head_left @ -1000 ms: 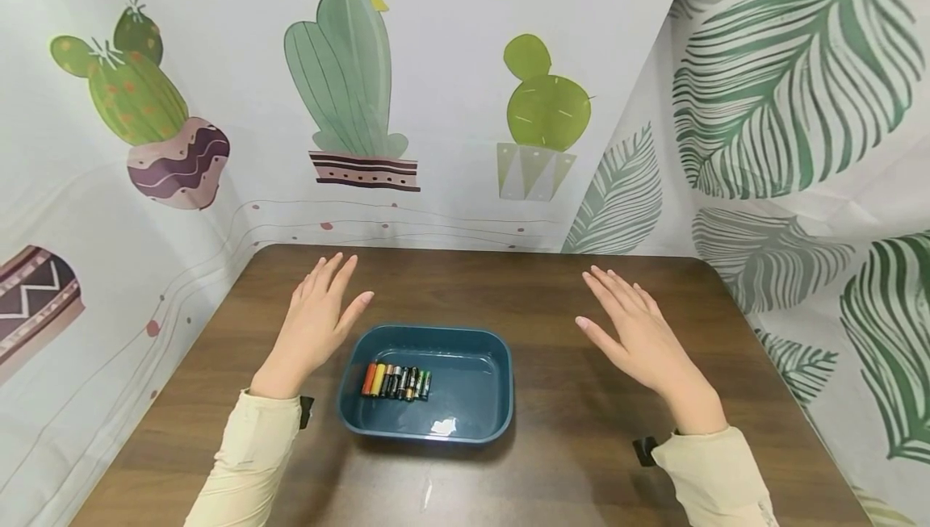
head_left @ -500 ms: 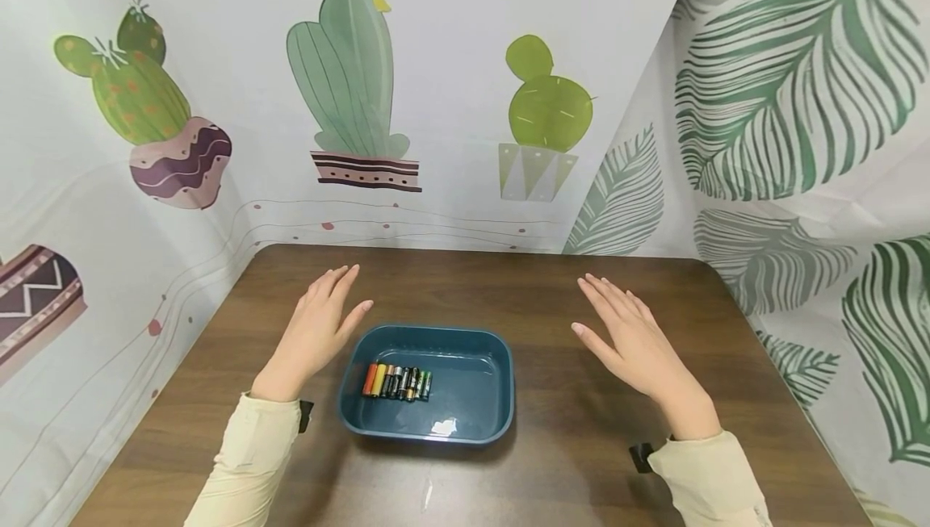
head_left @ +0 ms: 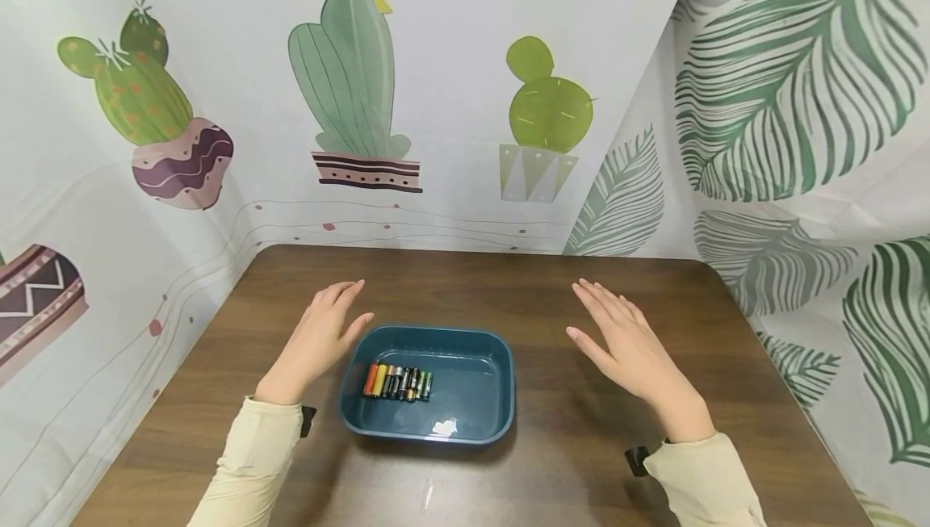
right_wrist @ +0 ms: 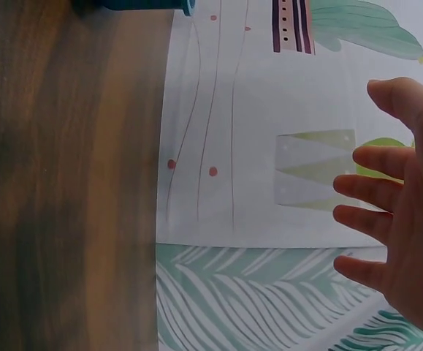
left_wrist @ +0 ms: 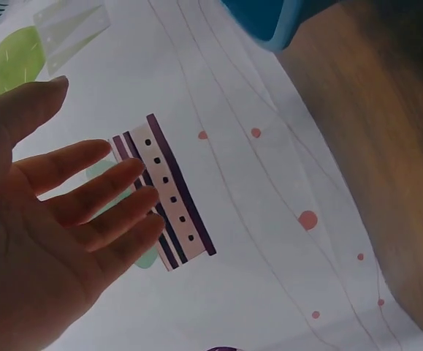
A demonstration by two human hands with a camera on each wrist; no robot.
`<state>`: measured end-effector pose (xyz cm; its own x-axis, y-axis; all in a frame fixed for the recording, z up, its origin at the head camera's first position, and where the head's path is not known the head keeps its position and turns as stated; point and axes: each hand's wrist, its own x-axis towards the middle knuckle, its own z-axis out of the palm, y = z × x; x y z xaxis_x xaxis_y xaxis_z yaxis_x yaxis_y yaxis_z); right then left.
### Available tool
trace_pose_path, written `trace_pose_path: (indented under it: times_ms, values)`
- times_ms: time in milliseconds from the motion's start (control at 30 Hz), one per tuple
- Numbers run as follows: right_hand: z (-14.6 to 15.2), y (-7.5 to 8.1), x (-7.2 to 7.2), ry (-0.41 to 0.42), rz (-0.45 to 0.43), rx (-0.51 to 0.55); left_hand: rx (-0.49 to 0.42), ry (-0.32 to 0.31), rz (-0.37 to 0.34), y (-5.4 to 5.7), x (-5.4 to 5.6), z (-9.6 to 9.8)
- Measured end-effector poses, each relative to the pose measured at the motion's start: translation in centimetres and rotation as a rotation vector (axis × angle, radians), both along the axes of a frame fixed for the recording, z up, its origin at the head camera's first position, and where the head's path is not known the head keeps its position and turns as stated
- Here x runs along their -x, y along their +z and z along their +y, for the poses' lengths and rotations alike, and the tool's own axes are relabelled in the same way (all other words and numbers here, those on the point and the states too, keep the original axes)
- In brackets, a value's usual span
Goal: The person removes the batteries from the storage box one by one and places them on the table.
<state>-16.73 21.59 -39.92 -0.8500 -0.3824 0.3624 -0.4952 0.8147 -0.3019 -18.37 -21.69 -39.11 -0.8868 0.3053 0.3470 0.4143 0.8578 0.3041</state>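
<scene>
A blue rectangular tray (head_left: 472, 386) lies on the table, and several batteries (head_left: 396, 382) form a row along its left side. They run from orange and yellow at the left to black and green toward the middle. Left of the tray hovers my left hand (head_left: 316, 341), fingers extended and thumb apart, holding nothing; its thumb tip comes near the tray's back left corner. My right hand (head_left: 632, 345) is held over the table to the right of the tray, fingers straight and spread from the thumb, also with nothing in it. Both wrist views show bare palms.
The brown wooden table (head_left: 465, 495) spreads around the tray. Behind it hangs a white cloth (head_left: 450, 91) printed with cacti, and a leaf-patterned cloth (head_left: 785, 107) drapes along the right side. Small black pieces show at both wrists.
Both hands have lowered toward the near side of the table; the right hand has also shifted slightly left. The tray and batteries have stayed in place.
</scene>
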Motion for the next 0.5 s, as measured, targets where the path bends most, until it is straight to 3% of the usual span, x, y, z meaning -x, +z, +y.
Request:
trace_pose_path:
  times_ms: [233,500]
  values:
    - [-0.2,-0.2,0.0,0.001,-0.008,0.0,-0.023,-0.027,-0.044,-0.5,-0.1,0.1]
    - [-0.4,-0.5,0.0,0.007,-0.022,-0.015,-0.019,-0.029,-0.147,-1.3,0.7,-0.2]
